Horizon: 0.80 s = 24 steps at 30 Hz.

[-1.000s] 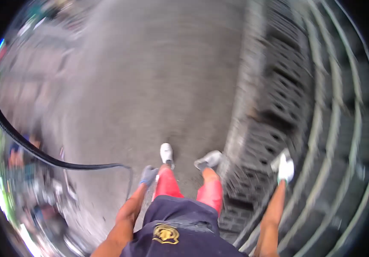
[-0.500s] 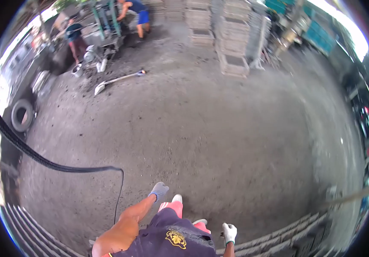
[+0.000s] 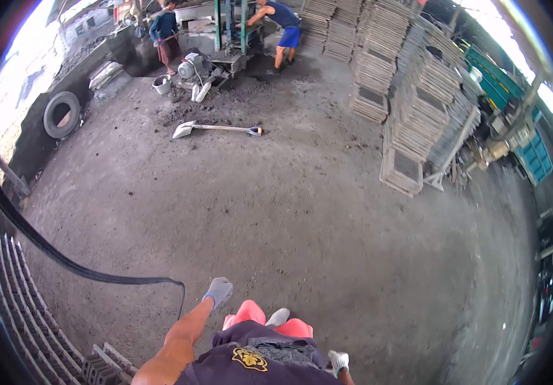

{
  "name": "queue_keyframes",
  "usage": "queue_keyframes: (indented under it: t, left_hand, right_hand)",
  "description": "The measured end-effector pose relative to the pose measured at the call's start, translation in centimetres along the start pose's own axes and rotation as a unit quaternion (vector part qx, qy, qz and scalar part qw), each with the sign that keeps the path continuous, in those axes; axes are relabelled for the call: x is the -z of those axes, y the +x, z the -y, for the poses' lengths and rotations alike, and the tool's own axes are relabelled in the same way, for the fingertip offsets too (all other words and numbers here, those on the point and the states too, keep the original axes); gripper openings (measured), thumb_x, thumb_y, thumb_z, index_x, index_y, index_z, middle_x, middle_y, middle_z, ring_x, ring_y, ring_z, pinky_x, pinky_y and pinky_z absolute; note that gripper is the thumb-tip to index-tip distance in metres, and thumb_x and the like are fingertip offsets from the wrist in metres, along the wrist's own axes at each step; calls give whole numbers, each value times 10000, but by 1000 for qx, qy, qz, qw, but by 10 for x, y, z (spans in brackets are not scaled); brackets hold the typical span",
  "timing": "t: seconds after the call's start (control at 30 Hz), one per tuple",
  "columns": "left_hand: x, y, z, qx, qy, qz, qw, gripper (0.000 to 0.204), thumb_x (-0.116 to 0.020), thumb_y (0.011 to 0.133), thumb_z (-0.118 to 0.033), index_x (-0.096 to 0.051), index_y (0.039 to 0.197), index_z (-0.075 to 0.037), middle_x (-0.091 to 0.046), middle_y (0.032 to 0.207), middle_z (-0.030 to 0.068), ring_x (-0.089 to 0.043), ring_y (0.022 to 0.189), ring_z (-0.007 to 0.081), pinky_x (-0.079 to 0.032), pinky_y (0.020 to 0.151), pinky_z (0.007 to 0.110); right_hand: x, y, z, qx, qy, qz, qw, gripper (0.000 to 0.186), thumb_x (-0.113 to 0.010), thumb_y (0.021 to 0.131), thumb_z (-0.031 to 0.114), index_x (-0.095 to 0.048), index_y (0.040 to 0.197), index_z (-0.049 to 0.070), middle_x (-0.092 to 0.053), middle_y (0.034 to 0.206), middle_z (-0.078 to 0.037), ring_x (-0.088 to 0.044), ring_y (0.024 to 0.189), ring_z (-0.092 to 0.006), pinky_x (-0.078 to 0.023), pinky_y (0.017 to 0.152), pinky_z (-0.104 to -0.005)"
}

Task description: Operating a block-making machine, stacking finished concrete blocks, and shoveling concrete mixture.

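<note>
My left hand (image 3: 220,292), in a grey glove, hangs out in front of my body. Its fingers are curled in, with nothing seen in them. On the right my right hand (image 3: 339,361), in a white glove, is low beside my dark shirt. Its fingers are too small and partly hidden to make out, and no object shows there. Neither hand touches anything visible; the bare concrete floor (image 3: 276,224) lies beneath them. Farther ahead, a shovel (image 3: 222,128) lies flat on the floor, its blade to the left.
Tall stacks of pallets (image 3: 421,109) stand at the far right. Two people work by a green-framed machine (image 3: 230,38) at the back, near a motor (image 3: 194,67) and a bucket (image 3: 161,84). A tire (image 3: 61,114) leans at the left. Slatted racks (image 3: 23,282) and grey blocks (image 3: 100,369) are lower left.
My view has swung left, so the shovel, machine and pallet stacks sit lower and farther right. Both of my gloved hands have shifted, and the racks at lower right have left view.
</note>
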<state>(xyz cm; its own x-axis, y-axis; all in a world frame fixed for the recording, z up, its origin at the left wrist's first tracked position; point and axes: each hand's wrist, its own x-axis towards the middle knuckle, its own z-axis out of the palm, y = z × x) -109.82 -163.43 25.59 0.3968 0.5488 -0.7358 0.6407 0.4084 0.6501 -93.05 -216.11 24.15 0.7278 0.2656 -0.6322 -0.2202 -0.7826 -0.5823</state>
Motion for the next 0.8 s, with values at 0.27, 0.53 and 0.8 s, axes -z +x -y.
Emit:
queue_keyframes:
  t: [0.27, 0.53, 0.8]
  left_hand:
    - [-8, 94, -58, 99, -65, -43, 992, 95, -594, 805, -146, -600, 814, -52, -643, 700, 97, -620, 557, 202, -510, 509, 354]
    - [-34, 200, -220, 20, -146, -48, 988, 141, -605, 805, -160, -605, 712, -53, -589, 619, 53, -580, 521, 164, -454, 452, 307]
    - [-7, 367, -402, -21, -144, -98, 984, 259, -644, 836, -235, -598, 666, -45, -607, 614, 61, -573, 478, 149, -462, 449, 295]
  right_hand:
    - [96, 253, 359, 66, 113, -61, 990, 217, -589, 859, 216, -595, 741, 34, -512, 535, -30, -489, 435, -117, -397, 410, -294]
    - [45, 310, 383, -26, 2, 71, 997, 216, -633, 805, 216, -655, 767, 5, -608, 649, -47, -563, 519, -141, -475, 463, -320]
    - [57, 507, 514, -68, 17, 81, 994, 223, -625, 782, 198, -639, 707, -11, -578, 589, -63, -563, 493, -177, -482, 472, -328]
